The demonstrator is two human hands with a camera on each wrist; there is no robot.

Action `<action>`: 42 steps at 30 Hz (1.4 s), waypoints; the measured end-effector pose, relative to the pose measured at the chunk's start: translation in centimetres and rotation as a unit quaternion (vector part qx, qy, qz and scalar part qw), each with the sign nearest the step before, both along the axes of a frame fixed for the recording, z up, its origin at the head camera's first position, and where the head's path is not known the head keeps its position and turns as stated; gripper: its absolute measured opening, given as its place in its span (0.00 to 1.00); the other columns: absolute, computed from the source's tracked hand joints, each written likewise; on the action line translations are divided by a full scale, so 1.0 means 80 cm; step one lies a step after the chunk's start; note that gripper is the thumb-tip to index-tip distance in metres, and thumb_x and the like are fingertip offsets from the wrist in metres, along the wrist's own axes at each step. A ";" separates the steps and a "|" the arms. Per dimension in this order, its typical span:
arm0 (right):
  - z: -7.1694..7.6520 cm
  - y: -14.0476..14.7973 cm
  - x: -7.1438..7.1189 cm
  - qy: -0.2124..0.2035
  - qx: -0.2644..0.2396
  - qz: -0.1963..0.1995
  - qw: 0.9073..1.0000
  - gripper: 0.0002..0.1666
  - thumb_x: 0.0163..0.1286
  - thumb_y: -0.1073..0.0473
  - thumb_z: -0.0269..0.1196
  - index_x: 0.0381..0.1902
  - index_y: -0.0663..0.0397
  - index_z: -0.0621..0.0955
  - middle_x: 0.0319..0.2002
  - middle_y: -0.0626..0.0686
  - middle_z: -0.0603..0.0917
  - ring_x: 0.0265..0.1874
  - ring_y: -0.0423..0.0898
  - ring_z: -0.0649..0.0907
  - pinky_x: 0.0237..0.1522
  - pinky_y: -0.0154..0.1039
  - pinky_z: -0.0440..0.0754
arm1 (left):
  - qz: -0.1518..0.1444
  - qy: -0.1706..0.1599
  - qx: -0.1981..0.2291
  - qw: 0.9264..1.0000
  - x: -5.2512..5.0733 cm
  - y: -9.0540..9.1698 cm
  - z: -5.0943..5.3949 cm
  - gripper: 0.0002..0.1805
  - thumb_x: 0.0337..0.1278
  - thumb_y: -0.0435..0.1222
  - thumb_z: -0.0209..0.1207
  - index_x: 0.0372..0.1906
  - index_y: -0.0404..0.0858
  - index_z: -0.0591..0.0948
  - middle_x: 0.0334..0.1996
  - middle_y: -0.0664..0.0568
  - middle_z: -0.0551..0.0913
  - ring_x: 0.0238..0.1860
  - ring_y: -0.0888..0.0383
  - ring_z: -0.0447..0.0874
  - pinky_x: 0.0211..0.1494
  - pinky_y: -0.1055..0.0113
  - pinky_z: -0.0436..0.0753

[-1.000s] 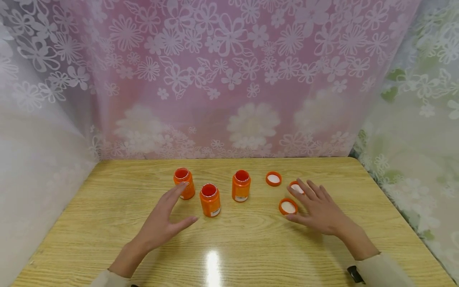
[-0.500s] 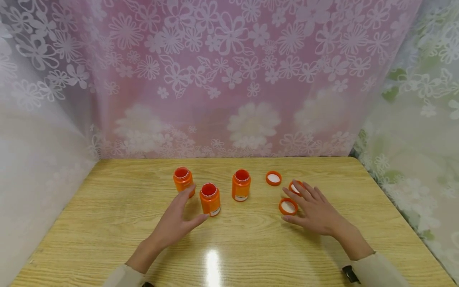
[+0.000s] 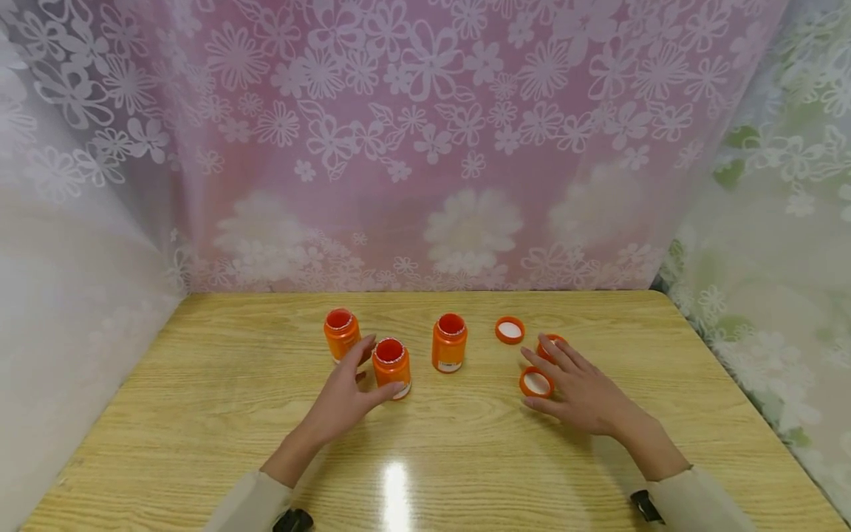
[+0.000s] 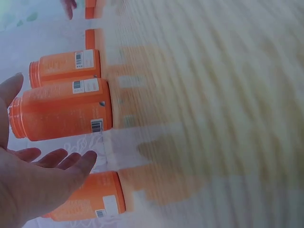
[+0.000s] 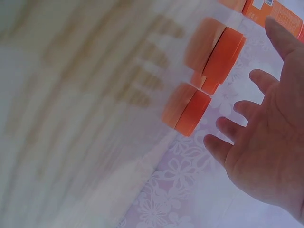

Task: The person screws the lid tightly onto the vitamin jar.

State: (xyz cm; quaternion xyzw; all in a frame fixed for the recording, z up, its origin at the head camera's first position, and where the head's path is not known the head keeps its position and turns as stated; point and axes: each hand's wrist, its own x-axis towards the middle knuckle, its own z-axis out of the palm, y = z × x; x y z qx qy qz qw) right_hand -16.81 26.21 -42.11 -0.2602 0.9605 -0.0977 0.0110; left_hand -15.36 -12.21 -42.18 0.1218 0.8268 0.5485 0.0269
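Three lidless orange plastic bottles stand upright: the near one point(image 3: 391, 363), one behind it to the left point(image 3: 340, 330), and one to the right point(image 3: 449, 346). My left hand point(image 3: 340, 403) reaches around the near bottle, thumb in front and fingers toward its left side. In the left wrist view, its fingers point(image 4: 78, 166) appear apart from the bottle point(image 4: 61, 110). Over the lids hovers my right hand point(image 3: 588, 397), fingers spread and holding nothing. It is closest to the near lid point(image 3: 535, 383) and partly hides another lid point(image 3: 551, 343). The far lid point(image 3: 510, 330) lies beyond its fingertips.
All the lids lie with their white insides up on the wood-grain table point(image 3: 459, 458). A pink flowered curtain point(image 3: 425, 222) hangs along the back edge, with pale sheets at both sides. Light glares off the table's front middle.
My left hand has moved right, from beside the left bottle to around the near bottle. My right hand has shifted slightly left over the lids. Bottles and lids stay in place.
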 end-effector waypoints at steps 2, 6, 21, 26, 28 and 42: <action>0.000 0.000 0.001 -0.009 -0.007 0.001 1.000 0.46 0.66 0.31 0.54 0.74 0.48 0.60 0.73 0.63 0.52 0.69 0.63 0.55 0.64 0.62 0.57 | 0.001 -0.005 0.011 1.000 -0.002 0.002 -0.001 0.49 0.50 0.46 0.70 0.73 0.39 0.56 0.68 0.50 0.64 0.69 0.50 0.59 0.65 0.47 0.65; 0.001 -0.002 0.001 -0.014 -0.017 0.005 1.000 0.45 0.67 0.33 0.55 0.74 0.48 0.60 0.72 0.63 0.53 0.69 0.62 0.58 0.61 0.62 0.62 | 0.007 -0.014 0.025 1.000 -0.005 0.006 -0.004 0.46 0.49 0.43 0.71 0.72 0.41 0.59 0.65 0.52 0.68 0.68 0.51 0.61 0.65 0.46 0.65; -0.002 -0.008 -0.001 -0.014 -0.014 0.017 1.000 0.43 0.67 0.38 0.58 0.73 0.49 0.61 0.72 0.63 0.54 0.68 0.63 0.58 0.59 0.63 0.65 | 0.016 -0.031 0.059 0.998 -0.014 0.012 -0.016 0.48 0.46 0.38 0.73 0.71 0.38 0.59 0.60 0.49 0.72 0.62 0.49 0.69 0.64 0.48 0.67; 0.000 -0.011 -0.001 -0.018 -0.025 0.023 0.999 0.42 0.66 0.40 0.61 0.72 0.50 0.62 0.72 0.64 0.55 0.68 0.65 0.58 0.59 0.64 0.65 | 0.019 -0.041 0.058 0.997 -0.017 0.012 -0.019 0.48 0.47 0.38 0.72 0.71 0.38 0.58 0.61 0.47 0.71 0.61 0.45 0.71 0.61 0.49 0.71; 0.000 -0.011 0.000 -0.016 -0.026 0.025 0.999 0.42 0.66 0.41 0.61 0.72 0.51 0.63 0.71 0.64 0.55 0.67 0.66 0.59 0.58 0.64 0.66 | 0.021 -0.044 0.055 0.997 -0.018 0.013 -0.017 0.48 0.47 0.38 0.72 0.72 0.39 0.58 0.62 0.47 0.70 0.61 0.45 0.71 0.60 0.50 0.72; 0.000 -0.010 -0.005 -0.014 -0.020 0.021 0.999 0.40 0.66 0.46 0.63 0.71 0.53 0.64 0.71 0.65 0.56 0.65 0.69 0.60 0.55 0.64 0.69 | 0.016 -0.034 -0.002 0.999 -0.018 0.019 -0.015 0.37 0.50 0.41 0.70 0.65 0.40 0.68 0.54 0.51 0.77 0.54 0.51 0.77 0.57 0.52 0.75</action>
